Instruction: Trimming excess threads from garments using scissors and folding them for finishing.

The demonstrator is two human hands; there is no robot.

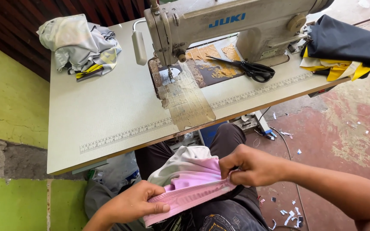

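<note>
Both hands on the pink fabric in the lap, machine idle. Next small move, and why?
Probably lift the pink fabric up onto the table, toward the needle area. The left hand and right hand each pinch one end of its folded edge, held stretched over the lap, while the bed in front of the sewing machine is bare. The scissors lie off to the side.

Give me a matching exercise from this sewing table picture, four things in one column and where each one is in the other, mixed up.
Things:
1. scissors
2. pink and white fabric
3. dark and yellow cloth pile
4. pale crumpled cloth pile

Places:
A. table's far left corner
B. held between both hands, over the lap
C. on the machine bed
D. table's right end

Pairs: 1-C, 2-B, 3-D, 4-A
</note>
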